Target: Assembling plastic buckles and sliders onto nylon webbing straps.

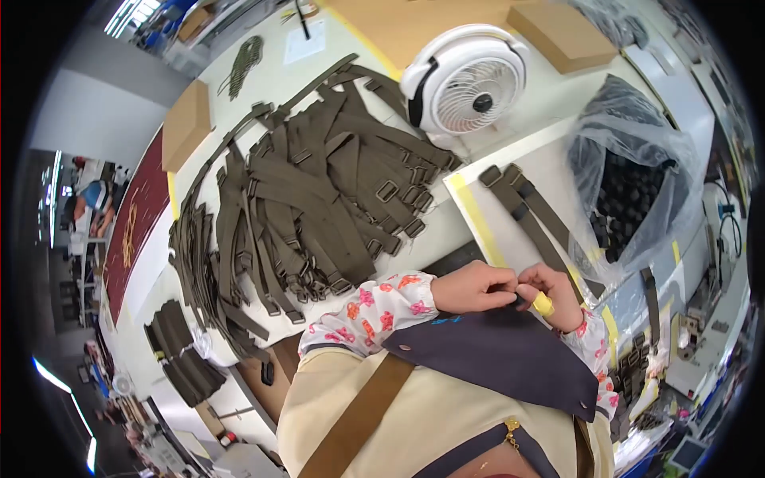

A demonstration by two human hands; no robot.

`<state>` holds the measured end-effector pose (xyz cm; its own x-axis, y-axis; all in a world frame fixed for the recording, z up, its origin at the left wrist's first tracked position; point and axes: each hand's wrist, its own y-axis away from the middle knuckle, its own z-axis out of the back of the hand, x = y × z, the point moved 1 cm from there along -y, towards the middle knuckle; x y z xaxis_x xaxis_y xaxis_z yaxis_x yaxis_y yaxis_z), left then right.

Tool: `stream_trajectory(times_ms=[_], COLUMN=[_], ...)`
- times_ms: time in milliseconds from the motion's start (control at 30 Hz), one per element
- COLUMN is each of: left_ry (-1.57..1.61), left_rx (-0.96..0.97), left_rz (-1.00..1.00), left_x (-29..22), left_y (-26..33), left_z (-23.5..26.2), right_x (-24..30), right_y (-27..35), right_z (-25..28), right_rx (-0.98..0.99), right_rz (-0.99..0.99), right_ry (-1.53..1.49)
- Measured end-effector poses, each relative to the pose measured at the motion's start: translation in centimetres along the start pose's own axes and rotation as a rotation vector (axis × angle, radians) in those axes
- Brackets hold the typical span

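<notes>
My left hand (472, 287) and my right hand (555, 291) meet close in front of my body, fingertips pinched together. Between them is a small dark piece, mostly hidden by the fingers, and I cannot make out what it is. Yellow tape wraps a finger of my right hand. Just beyond the hands, an olive webbing strap (522, 219) with dark buckles at its end lies on a white board (550, 151). To the left spreads a large pile of olive webbing straps (307, 187) with metal buckles.
A clear plastic bag (586, 159) of small black parts sits right of the straps. A white fan (470, 84) stands at the back, near a cardboard box (562, 36). Another cardboard box (186, 126) and a folded strap bundle (185, 353) lie left. A person (96, 199) is far off left.
</notes>
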<state>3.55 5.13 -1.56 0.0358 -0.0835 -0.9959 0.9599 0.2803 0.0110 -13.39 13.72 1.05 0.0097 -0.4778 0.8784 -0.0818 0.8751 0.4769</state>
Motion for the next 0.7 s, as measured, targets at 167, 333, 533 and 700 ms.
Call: stream_trajectory(times_ms=[167, 333, 533, 700], left_ry=[0.192, -0.533, -1.399, -1.38], left_rx=[-0.149, -0.682, -0.737, -0.647], left_rz=[0.045, 0.1, 0.805, 0.87], left_x=[1.7, 5.3, 9.4, 9.1], left_y=[2.2, 6.9, 17.3, 16.3], left_z=[-1.2, 6.9, 18.6, 19.8], right_x=[-0.9, -4.0, -3.6, -3.6], right_y=[-0.8, -2.1, -2.0, -1.7], right_z=[-0.8, -1.0, -1.1, -1.1], right_rx=[0.208, 0.088, 0.064, 0.1], right_rz=[-0.022, 0.087, 0.06, 0.051], right_ry=[-0.053, -0.039, -0.07, 0.18])
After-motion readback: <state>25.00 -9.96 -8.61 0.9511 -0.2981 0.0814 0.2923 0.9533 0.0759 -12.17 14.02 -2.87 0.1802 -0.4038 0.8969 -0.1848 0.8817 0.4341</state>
